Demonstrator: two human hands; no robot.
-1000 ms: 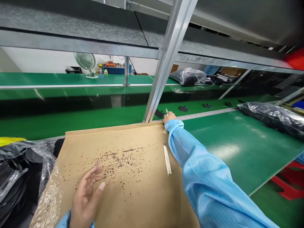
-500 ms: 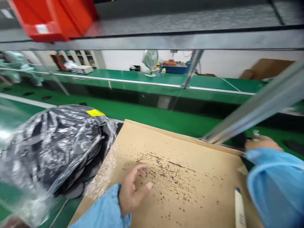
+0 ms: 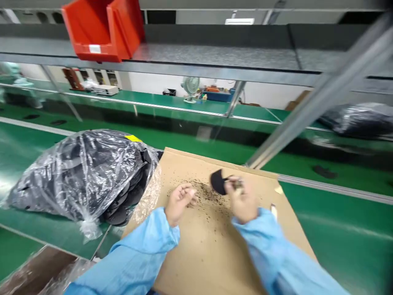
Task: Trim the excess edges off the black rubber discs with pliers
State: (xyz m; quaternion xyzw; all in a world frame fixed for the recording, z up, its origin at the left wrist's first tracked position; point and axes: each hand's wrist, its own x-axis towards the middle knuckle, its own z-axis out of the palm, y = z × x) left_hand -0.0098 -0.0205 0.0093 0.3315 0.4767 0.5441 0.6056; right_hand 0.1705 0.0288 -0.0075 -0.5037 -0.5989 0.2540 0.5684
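Observation:
My right hand (image 3: 243,203) grips a flat, rounded black piece (image 3: 217,182) above the cardboard. A small shiny item (image 3: 238,186) also shows at its fingers, too blurred to name. My left hand (image 3: 180,201) hovers just to the left, fingers loosely curled and thumb raised, with nothing visible in it. Beneath both hands lies a cardboard sheet (image 3: 196,250), sprinkled with tiny dark bits (image 3: 206,192). Beside my right wrist rests a pale, narrow tool with a dark tip (image 3: 274,211), partly covered by my sleeve.
A clear plastic bag (image 3: 82,172) full of dark flat pieces bulges at the left. Overhead runs a shelf with a red bin (image 3: 98,37). A slanted metal post (image 3: 294,119) rises at the right. Another bag (image 3: 362,119) and a dark piece (image 3: 324,172) lie beyond it.
My right hand has come back from the far right to over the cardboard, bringing the black piece. My left hand has curled its fingers more. The view has shifted right and up.

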